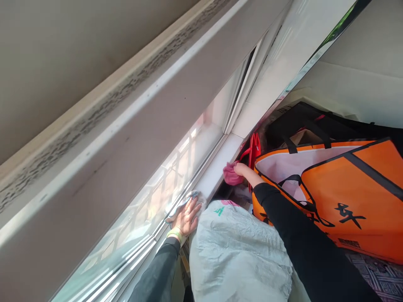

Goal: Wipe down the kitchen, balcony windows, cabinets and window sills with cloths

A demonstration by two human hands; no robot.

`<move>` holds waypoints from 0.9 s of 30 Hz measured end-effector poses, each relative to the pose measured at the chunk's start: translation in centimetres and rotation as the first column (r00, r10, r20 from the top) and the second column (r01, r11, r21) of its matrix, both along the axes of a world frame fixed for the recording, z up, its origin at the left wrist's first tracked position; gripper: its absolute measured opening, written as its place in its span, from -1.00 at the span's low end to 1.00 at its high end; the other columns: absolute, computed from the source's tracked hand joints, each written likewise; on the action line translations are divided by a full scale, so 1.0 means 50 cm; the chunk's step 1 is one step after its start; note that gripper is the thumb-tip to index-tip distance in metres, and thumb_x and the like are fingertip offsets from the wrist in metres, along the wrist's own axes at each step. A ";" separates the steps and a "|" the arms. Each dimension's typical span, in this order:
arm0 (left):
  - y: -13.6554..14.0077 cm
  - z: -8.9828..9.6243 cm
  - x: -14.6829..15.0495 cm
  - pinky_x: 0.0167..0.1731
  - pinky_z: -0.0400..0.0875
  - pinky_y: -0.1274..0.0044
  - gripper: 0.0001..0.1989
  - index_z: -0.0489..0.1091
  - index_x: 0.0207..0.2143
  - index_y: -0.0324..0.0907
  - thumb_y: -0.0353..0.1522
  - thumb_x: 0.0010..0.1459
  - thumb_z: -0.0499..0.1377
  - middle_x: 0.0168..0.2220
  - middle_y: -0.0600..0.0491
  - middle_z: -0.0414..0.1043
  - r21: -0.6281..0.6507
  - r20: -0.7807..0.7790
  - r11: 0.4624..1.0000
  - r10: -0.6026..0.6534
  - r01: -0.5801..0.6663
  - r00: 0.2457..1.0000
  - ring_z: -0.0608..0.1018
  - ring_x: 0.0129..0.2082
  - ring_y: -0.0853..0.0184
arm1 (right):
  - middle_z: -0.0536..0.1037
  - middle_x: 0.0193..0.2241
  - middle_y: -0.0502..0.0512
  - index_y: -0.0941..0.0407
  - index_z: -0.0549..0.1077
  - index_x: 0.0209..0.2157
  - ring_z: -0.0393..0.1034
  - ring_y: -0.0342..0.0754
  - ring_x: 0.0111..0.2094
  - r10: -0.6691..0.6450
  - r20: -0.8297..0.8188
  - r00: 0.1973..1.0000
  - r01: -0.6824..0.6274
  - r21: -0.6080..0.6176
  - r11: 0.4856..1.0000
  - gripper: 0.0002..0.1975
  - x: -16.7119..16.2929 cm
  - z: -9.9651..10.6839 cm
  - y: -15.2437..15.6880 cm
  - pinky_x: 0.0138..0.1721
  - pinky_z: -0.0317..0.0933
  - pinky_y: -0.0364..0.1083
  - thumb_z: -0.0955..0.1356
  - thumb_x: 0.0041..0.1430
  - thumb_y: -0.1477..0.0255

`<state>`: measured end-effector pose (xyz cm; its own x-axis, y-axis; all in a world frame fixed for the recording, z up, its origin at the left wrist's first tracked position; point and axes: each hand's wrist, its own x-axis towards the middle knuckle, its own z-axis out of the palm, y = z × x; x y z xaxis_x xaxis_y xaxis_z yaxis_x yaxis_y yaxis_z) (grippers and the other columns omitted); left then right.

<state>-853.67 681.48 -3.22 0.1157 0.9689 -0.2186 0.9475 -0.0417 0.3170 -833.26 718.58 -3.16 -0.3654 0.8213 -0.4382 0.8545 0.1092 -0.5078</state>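
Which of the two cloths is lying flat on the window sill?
The pale cloth under the left hand; the pink cloth is bunched in the right hand.

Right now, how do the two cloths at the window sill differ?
The pale cloth lies spread flat under the left hand at the window track; the pink cloth is bunched in the right hand, farther along the sill. The pale one is greyish white, the pink one vivid. Both touch the sill.

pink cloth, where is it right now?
Head view, right of centre: the pink cloth is bunched in the right hand at the edge of the white sill, just left of the orange bag.
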 end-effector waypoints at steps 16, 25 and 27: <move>0.004 0.019 0.008 0.46 0.14 0.11 -0.37 0.26 0.44 -0.19 -0.38 0.33 0.11 0.57 -0.14 0.02 -0.060 0.084 0.998 0.015 -0.010 0.996 0.06 0.56 -0.08 | 0.39 0.36 0.39 0.16 0.43 0.31 0.24 0.37 0.39 0.403 -0.178 0.898 -0.395 0.081 0.915 -0.28 -0.086 0.113 -0.308 0.38 0.15 0.25 0.52 0.17 0.21; 0.000 0.006 0.004 0.48 0.11 0.09 -0.37 0.27 0.44 -0.19 -0.35 0.34 0.09 0.56 -0.16 0.03 -0.073 0.084 0.997 0.015 -0.009 0.996 0.03 0.58 -0.07 | 0.09 0.55 0.22 0.07 0.26 0.46 -0.11 0.27 0.55 0.260 -0.046 0.965 -0.229 0.348 0.909 -0.38 -0.084 -0.058 -0.178 0.48 -0.12 0.35 0.26 0.42 0.33; -0.001 0.008 0.004 0.47 0.11 0.07 -0.37 0.26 0.45 -0.18 -0.34 0.35 0.09 0.56 -0.16 0.03 -0.083 0.064 0.997 0.010 -0.005 0.998 0.03 0.57 -0.09 | 0.03 0.56 0.29 0.14 0.21 0.48 -0.13 0.31 0.54 0.028 -0.001 1.000 -0.026 0.321 0.947 -0.34 -0.106 -0.066 -0.073 0.45 -0.08 0.35 0.26 0.41 0.34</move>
